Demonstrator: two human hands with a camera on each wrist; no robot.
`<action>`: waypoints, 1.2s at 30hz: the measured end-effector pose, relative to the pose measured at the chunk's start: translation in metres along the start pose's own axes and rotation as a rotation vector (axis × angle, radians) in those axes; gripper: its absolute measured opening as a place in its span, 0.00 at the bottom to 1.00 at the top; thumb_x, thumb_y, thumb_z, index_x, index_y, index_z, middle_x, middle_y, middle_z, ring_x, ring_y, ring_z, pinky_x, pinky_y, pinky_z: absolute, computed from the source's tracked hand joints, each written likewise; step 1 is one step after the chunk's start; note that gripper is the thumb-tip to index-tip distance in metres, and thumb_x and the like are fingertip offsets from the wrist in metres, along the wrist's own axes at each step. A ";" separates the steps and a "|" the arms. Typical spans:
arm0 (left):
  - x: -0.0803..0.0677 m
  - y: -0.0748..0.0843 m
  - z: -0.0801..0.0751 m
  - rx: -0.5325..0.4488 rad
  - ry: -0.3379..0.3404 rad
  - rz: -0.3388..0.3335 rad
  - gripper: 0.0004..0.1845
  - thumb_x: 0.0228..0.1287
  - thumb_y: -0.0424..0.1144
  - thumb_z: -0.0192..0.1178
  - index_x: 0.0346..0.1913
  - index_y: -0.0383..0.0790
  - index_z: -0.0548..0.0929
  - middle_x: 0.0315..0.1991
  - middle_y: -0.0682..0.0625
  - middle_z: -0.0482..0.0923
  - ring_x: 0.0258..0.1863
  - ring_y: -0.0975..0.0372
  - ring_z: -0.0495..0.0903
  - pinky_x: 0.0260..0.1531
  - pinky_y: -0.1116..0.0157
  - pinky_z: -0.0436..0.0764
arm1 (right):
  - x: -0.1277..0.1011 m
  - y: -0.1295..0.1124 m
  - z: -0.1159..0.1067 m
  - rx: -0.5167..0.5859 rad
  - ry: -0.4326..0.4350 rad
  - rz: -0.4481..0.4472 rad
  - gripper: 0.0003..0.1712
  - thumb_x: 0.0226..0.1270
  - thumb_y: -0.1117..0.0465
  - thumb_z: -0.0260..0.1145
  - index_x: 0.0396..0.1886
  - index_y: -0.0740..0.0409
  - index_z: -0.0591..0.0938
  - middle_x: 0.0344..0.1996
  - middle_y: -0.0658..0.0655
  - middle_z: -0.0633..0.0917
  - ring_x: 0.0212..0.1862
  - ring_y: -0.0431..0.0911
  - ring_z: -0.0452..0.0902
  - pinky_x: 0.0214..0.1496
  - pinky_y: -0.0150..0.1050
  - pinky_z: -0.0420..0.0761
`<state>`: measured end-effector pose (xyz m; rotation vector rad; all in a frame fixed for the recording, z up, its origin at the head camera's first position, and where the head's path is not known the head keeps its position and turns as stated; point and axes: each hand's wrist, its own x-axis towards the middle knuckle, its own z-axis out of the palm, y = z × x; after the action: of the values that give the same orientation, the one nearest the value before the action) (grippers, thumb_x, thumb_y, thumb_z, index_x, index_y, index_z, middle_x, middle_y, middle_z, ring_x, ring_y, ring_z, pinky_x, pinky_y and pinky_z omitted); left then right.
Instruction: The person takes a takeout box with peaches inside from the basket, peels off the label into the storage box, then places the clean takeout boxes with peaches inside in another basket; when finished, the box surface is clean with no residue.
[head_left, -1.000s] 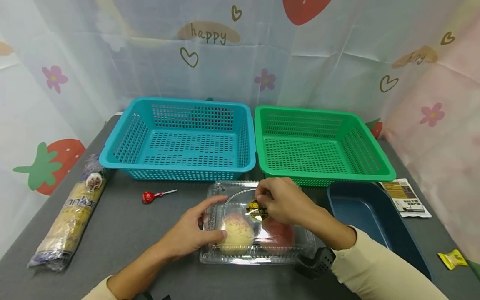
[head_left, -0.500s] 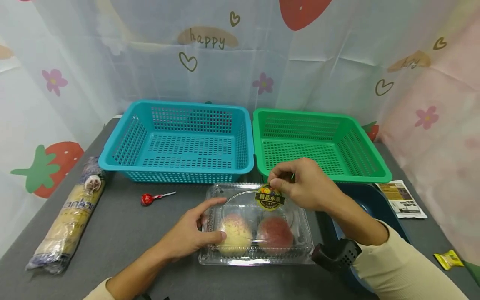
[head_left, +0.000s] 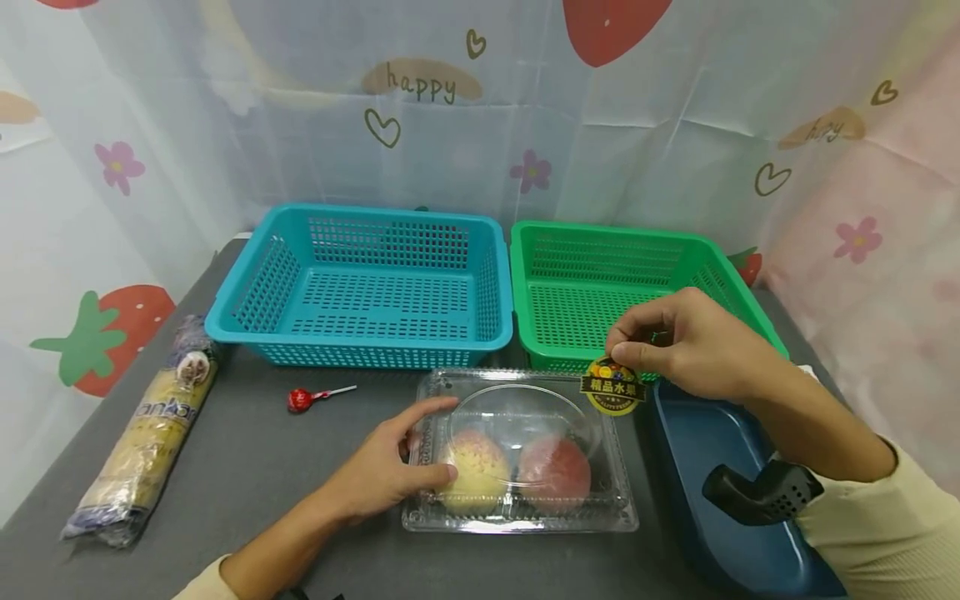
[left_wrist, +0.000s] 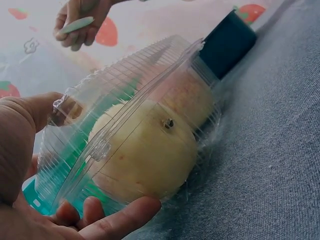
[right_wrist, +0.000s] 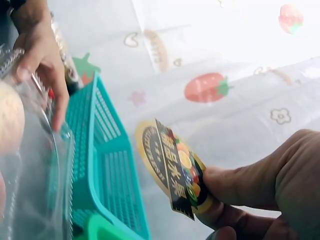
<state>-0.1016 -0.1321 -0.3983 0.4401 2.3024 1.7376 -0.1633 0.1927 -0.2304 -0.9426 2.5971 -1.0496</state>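
Observation:
A clear plastic clamshell box (head_left: 517,404) lies on the grey table in front of the person. Inside are two round fruits like peaches, a yellow one (head_left: 474,477) at left and a red one (head_left: 555,477) at right. The left hand (head_left: 393,458) grips the box's left side, its thumb and fingers spread around the edge. Between thumb and forefinger, the right hand (head_left: 697,350) pinches a round black-and-gold sticker (head_left: 613,388), held up over the box's back right corner. In the right wrist view the sticker (right_wrist: 172,167) is off the lid, its printed face showing.
Behind the box stand a blue basket (head_left: 360,337) and a green basket (head_left: 536,346). A dark blue tray (head_left: 712,500) is at right, partly under the right forearm. Left of the box lie a red lollipop (head_left: 300,400) and a long bread-like package (head_left: 150,429).
The right hand has peeled the sticker from the lid and carried it right and up. The left hand keeps its grip on the box, which stays in place.

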 end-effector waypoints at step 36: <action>0.000 0.000 -0.002 -0.084 -0.021 -0.007 0.38 0.53 0.39 0.71 0.69 0.49 0.69 0.27 0.45 0.62 0.23 0.58 0.64 0.19 0.66 0.71 | -0.070 0.138 -0.029 0.146 -0.244 0.003 0.08 0.68 0.72 0.60 0.33 0.56 0.82 0.27 0.53 0.81 0.33 0.44 0.75 0.33 0.37 0.78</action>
<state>-0.1020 -0.1336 -0.3975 0.4316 2.2039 1.8098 -0.1876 0.3278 -0.3064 -0.9653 2.2919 -1.0368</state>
